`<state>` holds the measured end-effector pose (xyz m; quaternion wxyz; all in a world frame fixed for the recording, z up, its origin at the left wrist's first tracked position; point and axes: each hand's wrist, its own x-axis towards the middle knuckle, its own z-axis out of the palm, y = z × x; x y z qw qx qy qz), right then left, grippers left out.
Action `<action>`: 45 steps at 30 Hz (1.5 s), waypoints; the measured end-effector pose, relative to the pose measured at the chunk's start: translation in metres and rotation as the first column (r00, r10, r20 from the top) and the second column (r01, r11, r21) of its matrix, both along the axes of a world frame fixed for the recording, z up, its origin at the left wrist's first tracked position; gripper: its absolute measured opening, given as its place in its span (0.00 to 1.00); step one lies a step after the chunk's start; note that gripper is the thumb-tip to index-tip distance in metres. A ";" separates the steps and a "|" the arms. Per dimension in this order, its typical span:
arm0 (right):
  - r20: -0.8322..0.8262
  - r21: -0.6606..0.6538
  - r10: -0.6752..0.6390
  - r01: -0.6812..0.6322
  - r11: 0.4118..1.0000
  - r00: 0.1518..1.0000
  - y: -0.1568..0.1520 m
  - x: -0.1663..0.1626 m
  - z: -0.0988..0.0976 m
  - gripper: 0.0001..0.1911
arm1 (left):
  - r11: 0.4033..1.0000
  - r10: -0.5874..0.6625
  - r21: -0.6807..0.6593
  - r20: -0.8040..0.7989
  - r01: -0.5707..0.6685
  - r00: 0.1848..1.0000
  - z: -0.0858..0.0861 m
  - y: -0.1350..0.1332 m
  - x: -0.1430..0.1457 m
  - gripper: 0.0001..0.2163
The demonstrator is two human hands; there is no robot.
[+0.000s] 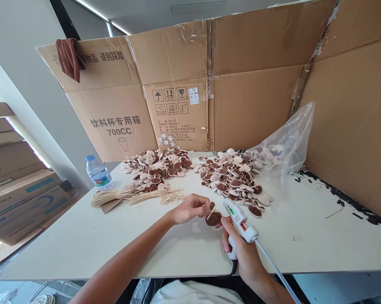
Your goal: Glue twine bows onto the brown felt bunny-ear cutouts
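Observation:
My left hand (192, 209) pinches a small brown fabric piece (213, 218) with rounded lobes and a pale string bow at its middle. Wrapped around the handle of a white glue gun (236, 215) is my right hand (241, 249); its fingertips also come up to the lower right edge of the brown piece. A glue stick (275, 268) sticks out of the gun's back end, and a black cord leaves the handle's bottom. The gun's nozzle points up and away, toward a pile of brown and cream fabric pieces (228, 173), several with string bows.
A second pile of fabric pieces (160, 164) lies at the back left. Bundles of pale string (114, 196) rest before it, near a water bottle (98, 172). A clear plastic bag (296, 139) stands at the right. Cardboard panels (253, 105) wall the white table (304, 245).

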<state>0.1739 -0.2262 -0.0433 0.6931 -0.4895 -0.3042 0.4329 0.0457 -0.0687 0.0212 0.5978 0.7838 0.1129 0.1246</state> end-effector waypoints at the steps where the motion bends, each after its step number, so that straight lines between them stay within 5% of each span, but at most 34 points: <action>1: -0.002 0.008 0.003 -0.003 1.000 1.000 0.000 0.000 0.000 0.19 | 1.000 0.017 -0.018 0.026 -0.016 1.000 0.001 0.001 0.000 0.17; 8: 0.015 0.028 0.015 -0.016 0.999 1.000 -0.001 0.001 -0.003 0.17 | 0.972 0.227 -0.087 0.130 -0.216 0.965 0.006 0.006 0.000 0.19; 14: 0.019 0.045 0.013 -0.014 0.999 1.000 0.000 0.001 -0.008 0.17 | 0.919 0.383 0.071 0.068 -0.388 0.921 0.003 0.012 0.003 0.22; 25: 0.018 0.016 0.024 -0.024 1.000 1.000 -0.003 0.001 0.000 0.17 | 0.794 0.548 0.347 -0.054 -0.499 0.834 -0.015 0.022 0.005 0.25; 31: 0.018 0.026 0.027 -0.027 0.999 0.999 -0.002 0.000 0.000 0.15 | 0.795 0.593 0.232 -0.109 -0.560 0.797 -0.027 0.035 0.009 0.29; 38: 0.023 0.047 0.011 -0.012 0.999 1.000 0.002 0.000 -0.008 0.15 | 0.842 0.540 0.077 -0.072 -0.535 0.839 -0.003 0.082 0.056 0.29; 42: 0.010 0.023 0.013 -0.014 1.000 1.000 0.002 0.000 -0.005 0.16 | 0.764 0.645 0.100 -0.112 -0.637 0.756 0.013 0.115 0.097 0.27; 45: -0.001 0.036 -0.002 0.002 0.999 1.000 0.002 0.000 -0.003 0.15 | 0.733 0.680 0.131 -0.160 -0.667 0.716 0.009 0.131 0.122 0.25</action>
